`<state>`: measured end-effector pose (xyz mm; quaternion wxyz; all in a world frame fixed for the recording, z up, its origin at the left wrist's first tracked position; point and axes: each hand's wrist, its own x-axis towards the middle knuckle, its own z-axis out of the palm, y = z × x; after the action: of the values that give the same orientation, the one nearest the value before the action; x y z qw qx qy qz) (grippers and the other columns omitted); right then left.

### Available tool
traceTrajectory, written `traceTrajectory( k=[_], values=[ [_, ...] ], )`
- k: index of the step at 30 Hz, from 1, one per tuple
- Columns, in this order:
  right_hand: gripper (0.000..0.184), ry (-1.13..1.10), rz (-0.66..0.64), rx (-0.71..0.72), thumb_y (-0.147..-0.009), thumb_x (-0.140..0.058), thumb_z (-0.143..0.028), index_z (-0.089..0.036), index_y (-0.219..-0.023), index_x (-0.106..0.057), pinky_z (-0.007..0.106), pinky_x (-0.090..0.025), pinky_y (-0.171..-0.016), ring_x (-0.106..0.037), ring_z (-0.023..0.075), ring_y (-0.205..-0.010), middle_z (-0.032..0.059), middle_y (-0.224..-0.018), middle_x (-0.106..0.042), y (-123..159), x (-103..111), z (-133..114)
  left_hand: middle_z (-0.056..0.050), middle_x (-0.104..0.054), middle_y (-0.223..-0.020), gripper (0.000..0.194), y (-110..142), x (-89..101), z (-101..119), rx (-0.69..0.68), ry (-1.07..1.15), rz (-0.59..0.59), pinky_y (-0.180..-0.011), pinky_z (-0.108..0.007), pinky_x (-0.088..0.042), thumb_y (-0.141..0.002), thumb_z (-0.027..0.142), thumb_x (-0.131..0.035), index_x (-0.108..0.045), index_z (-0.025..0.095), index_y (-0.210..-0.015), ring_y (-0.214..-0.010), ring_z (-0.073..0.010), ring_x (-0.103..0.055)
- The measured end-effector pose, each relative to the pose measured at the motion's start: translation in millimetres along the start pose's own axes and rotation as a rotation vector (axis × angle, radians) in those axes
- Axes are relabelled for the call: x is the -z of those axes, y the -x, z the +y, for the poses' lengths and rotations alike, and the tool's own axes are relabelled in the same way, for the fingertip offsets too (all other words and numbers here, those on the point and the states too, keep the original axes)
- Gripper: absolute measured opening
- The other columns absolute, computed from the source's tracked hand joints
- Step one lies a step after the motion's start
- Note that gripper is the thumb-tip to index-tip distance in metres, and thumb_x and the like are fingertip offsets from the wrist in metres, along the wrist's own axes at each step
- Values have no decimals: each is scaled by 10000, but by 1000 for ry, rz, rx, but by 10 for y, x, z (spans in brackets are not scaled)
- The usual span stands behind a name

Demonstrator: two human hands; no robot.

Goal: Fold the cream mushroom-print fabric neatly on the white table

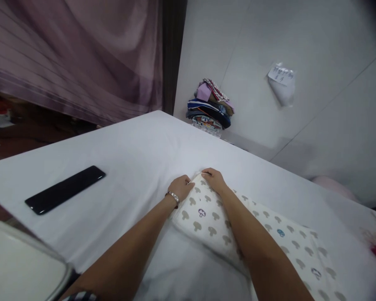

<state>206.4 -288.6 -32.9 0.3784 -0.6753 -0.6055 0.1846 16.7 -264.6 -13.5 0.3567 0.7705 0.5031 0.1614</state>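
Note:
A white cloth with grey mushroom prints [207, 217] lies on the white-covered table [138, 154], its far edge bunched up a little. My left hand [180, 188], with a silver bracelet at the wrist, pinches the cloth's far left corner. Close beside it, my right hand [214, 179] grips the same far edge slightly to the right. The cloth spreads toward me and to the right, partly hidden under my right forearm. A few coloured mushrooms stand out among the grey ones.
A black phone-like slab [65, 190] rests on the table at left. Folded clothes [208, 106] are stacked beyond the far edge by the wall. A pale chair or stool top [21, 263] is at lower left. A purple curtain [90, 54] hangs behind; a plastic sleeve [282, 85] is on the wall.

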Motion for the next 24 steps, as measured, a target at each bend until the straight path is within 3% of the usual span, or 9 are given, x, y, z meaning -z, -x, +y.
traceTrajectory(
  k=[8,11,13,15,20,24],
  values=[
    [191,159,-41,76,-780,-527,-275,-228,-922,-645,308,-394,-847,-545,165,-915,16,-944,-637,-36,-22,-2,-18,-633,-834,244,48,18,26,-45,-97,55,-637,-278,-412,-746,390,-515,-580,204,-890,-758,-167,-569],
    [199,190,-61,101,-803,-511,-278,-228,-950,-636,304,-390,-842,-530,164,-926,18,-948,-623,-42,-24,3,-46,-607,-1023,269,91,-14,73,-325,-141,149,-801,-302,-417,-795,317,-460,-558,197,-1015,-936,-175,-541],
    [212,200,-63,106,-808,-512,-280,-226,-980,-626,298,-391,-835,-526,161,-925,17,-951,-618,-43,-30,16,-50,-571,-1137,298,115,-62,87,-539,-189,126,-910,-321,-372,-814,272,-428,-538,201,-1082,-1065,-178,-487],
    [228,212,-52,108,-808,-519,-280,-225,-1008,-613,290,-389,-836,-522,157,-932,14,-967,-612,-47,-41,30,-49,-522,-1234,350,123,-118,75,-629,-251,63,-966,-345,-332,-811,276,-435,-507,209,-1146,-1156,-186,-429],
    [257,303,-41,97,-824,-508,-312,-225,-1054,-586,283,-391,-833,-516,157,-937,17,-972,-607,-51,-51,-15,-42,-422,-1354,429,100,-196,4,-551,-408,-8,-983,-391,-308,-820,340,-410,-445,227,-1233,-1260,-199,-330],
    [324,473,10,77,-822,-517,-357,-190,-1096,-562,341,-368,-875,-494,200,-995,66,-1051,-595,43,7,-147,-41,-381,-1386,451,83,-192,-12,-524,-465,-29,-979,-394,-310,-829,356,-375,-432,226,-1257,-1280,-197,-304]
  ],
)
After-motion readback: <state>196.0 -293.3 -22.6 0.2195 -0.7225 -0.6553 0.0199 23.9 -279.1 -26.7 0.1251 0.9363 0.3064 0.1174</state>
